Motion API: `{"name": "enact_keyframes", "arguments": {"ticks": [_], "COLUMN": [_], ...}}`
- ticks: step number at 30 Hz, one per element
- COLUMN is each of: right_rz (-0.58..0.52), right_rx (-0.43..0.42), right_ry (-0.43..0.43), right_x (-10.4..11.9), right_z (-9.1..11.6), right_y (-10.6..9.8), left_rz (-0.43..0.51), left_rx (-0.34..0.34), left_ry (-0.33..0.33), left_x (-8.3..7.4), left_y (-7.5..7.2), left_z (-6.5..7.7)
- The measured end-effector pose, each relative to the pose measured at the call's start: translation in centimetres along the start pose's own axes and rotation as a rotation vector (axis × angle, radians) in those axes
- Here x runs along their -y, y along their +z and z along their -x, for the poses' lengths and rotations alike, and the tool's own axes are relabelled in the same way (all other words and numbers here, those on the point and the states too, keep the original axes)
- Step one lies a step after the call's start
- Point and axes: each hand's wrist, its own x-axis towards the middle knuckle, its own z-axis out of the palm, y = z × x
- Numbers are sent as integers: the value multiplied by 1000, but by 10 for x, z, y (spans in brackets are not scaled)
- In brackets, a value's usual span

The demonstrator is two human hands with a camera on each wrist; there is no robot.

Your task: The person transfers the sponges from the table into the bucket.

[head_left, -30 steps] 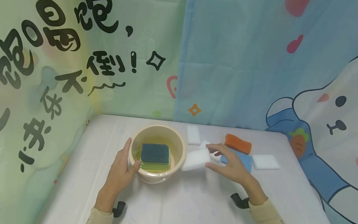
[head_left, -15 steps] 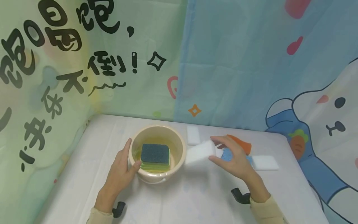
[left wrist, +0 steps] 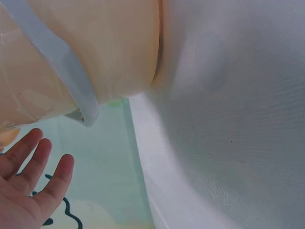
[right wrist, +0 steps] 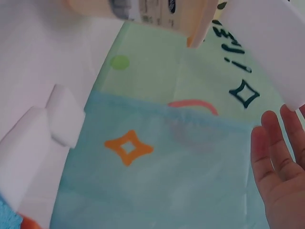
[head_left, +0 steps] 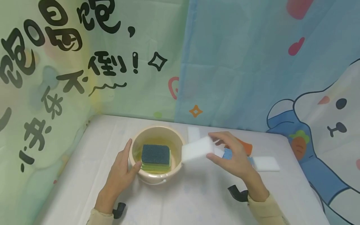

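Observation:
A cream bucket (head_left: 157, 176) stands at the middle of the table, with a green-and-yellow scouring sponge (head_left: 155, 154) inside, dark pad up. My left hand (head_left: 119, 175) holds the bucket's left side, thumb over the rim; its other fingers show spread below the handle (left wrist: 71, 71) in the left wrist view. Between thumb and fingertips, my right hand (head_left: 232, 156) pinches a white sponge block (head_left: 197, 150). That block hangs above the table, its left end overlapping the bucket's right rim in the head view.
Right of the bucket lie an orange sponge (head_left: 245, 147), a blue sponge (head_left: 227, 153) partly hidden by my right hand, a white block (head_left: 265, 163) and another white block (head_left: 193, 133) at the back. Printed cloth (head_left: 225, 62) hangs behind the table.
My right hand drew the white sponge block slightly right, then brought it back left and up to the bucket's rim. My left hand and the bucket stay put.

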Motion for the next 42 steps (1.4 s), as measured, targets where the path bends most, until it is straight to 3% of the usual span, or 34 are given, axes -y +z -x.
{"name": "enact_keyframes", "arguments": {"ticks": [7,12,25,33,42], "right_rz": [-86,-87,-135,-185,-214], "right_rx": [91,152,406,589,697], "right_ry": [-56,-105,-183,-214,-216], "right_x": [6,13,24,33,31], "right_z": [-19,-31,-56,-72,-77], "right_y": [16,32,71,86,95], "left_rz": [-6,-8,-11,-11,-1], "left_rx": [5,-1,8,20,30], "left_ry": [-9,-3,-19,-15,-13], "left_x": [1,1,1,1,1], "left_y": [-1,-1,-1,-2,-2], "left_z": [0,0,-1,-2,-1]}}
